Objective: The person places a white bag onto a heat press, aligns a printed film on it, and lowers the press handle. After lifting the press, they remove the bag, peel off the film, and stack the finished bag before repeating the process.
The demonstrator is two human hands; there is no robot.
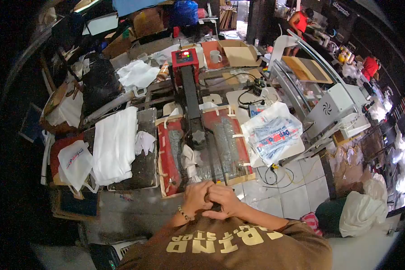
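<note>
Both hands, left hand (196, 196) and right hand (225, 201), wrapped together around press handle (217, 207), probably. Heat press (198, 144) just beyond grip. Better keep pull straight, even.

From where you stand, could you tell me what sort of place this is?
Probably a small bag-printing workshop: a heat press with a red control box, white fabric bags piled beside it, and printed bags stacked to its right.

Both hands, left hand (196, 197) and right hand (225, 200), clasp the heat press (191, 101) handle.
</note>
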